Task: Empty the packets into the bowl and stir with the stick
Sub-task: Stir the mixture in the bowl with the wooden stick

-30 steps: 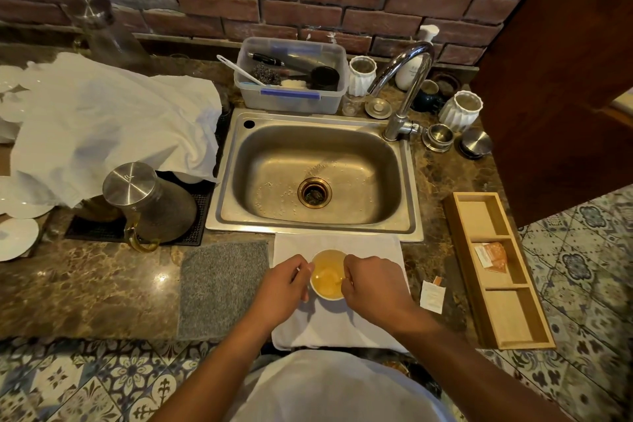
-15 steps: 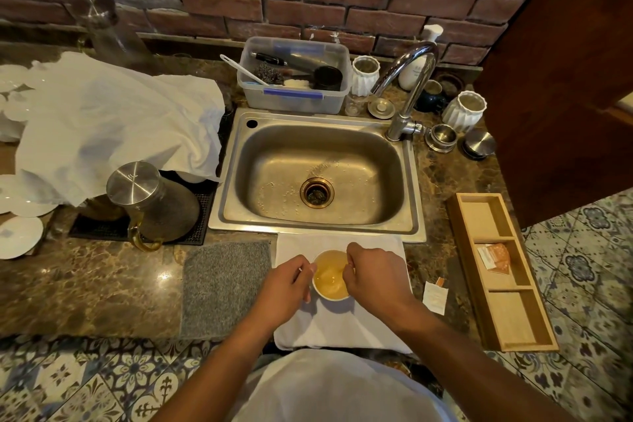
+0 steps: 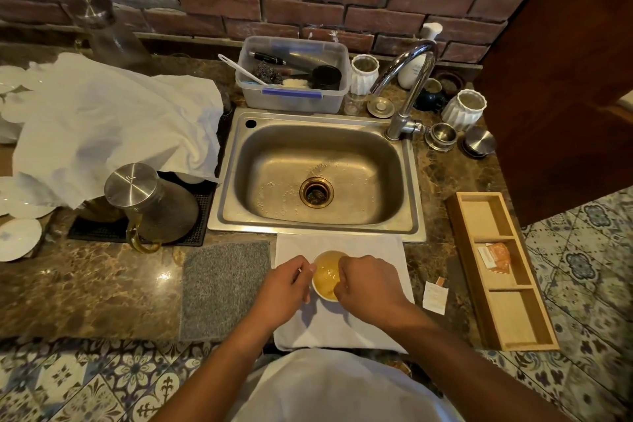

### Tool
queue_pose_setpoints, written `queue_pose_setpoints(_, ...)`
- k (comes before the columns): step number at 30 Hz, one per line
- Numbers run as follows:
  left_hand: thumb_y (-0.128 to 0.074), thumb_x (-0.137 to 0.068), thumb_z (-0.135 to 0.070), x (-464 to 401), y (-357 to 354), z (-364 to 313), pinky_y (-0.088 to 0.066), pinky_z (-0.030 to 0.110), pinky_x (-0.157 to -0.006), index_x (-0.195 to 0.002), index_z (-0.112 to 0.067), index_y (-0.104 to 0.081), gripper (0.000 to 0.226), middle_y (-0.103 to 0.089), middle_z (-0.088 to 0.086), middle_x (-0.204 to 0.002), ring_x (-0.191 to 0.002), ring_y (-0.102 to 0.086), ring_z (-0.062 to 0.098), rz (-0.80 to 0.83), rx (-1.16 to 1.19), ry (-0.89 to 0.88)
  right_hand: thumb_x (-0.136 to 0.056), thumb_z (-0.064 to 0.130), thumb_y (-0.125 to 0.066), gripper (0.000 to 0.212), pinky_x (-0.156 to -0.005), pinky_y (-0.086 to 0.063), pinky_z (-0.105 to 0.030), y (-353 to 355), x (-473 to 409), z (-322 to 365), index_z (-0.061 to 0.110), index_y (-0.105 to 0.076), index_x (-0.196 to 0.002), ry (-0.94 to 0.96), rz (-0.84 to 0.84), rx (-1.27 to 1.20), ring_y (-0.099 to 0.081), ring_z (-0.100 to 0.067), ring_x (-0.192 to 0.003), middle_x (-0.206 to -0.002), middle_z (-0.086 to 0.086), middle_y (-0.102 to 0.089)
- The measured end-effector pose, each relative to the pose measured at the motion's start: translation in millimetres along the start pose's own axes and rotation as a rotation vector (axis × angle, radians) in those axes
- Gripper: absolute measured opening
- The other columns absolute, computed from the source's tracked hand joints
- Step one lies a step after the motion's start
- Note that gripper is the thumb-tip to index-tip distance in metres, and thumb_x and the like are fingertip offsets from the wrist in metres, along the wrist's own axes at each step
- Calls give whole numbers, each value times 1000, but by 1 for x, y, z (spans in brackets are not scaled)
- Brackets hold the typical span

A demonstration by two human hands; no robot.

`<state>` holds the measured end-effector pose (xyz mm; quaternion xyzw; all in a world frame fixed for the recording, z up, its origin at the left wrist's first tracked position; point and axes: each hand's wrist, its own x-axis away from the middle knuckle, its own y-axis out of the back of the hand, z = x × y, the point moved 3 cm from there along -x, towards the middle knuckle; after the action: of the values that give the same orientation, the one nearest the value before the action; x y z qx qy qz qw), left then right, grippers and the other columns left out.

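A small white bowl [image 3: 325, 276] of yellowish liquid stands on a white cloth [image 3: 376, 250] at the counter's front edge, just before the sink. My left hand [image 3: 284, 288] grips the bowl's left rim. My right hand [image 3: 368, 288] hovers over the right rim with its fingers pinched down into the bowl; the stick is almost wholly hidden under them. A torn white packet [image 3: 435, 295] lies on the counter right of the cloth. An orange packet [image 3: 496, 255] rests in the middle compartment of a wooden tray [image 3: 517, 319].
The steel sink [image 3: 226, 181] and its faucet [image 3: 411, 79] lie behind the bowl. A grey mat [image 3: 222, 288] is left of the cloth, with a lidded glass carafe [image 3: 150, 202] beyond it. A plastic tub [image 3: 294, 96], jars and a draped white sheet [image 3: 113, 127] fill the back.
My right hand's fingers have shifted a little around the bowl's right side. My left hand has stayed on the rim and the bowl has not moved.
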<state>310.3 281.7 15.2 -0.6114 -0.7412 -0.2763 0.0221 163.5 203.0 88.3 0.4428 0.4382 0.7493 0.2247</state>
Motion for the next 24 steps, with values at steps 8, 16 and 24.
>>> queue_pose_setpoints(8, -51, -105, -35, 1, 1, -2, -50, 32, -58, -81, -10, -61, 36, -66, 0, -58, -47, -55, 4, -3, 13, 8, -99, 42, -54, 35, -77, -49, -29, 6, -6, -6, 23, -57, -127, 24, -152, 19, -68, -23, -94, -114, -3, -72)
queue_pose_setpoints(16, -50, -105, -37, 1, 1, 0, -52, 36, -59, -80, -14, -61, 36, -67, 2, -58, -49, -56, 5, -3, -15, 6, -95, 45, -59, 35, -84, -50, -30, -6, -6, -3, 23, -65, -121, -14, -34, -111, -67, -22, -96, -112, -2, -72)
queue_pose_setpoints(24, -51, -105, -38, 1, 1, -1, -50, 36, -59, -82, -13, -62, 35, -67, 0, -59, -48, -55, 5, 5, -5, 6, -94, 42, -57, 34, -71, -38, -26, 4, -2, -16, 20, -63, -120, -16, -58, -4, -66, -23, -89, -110, -5, -73)
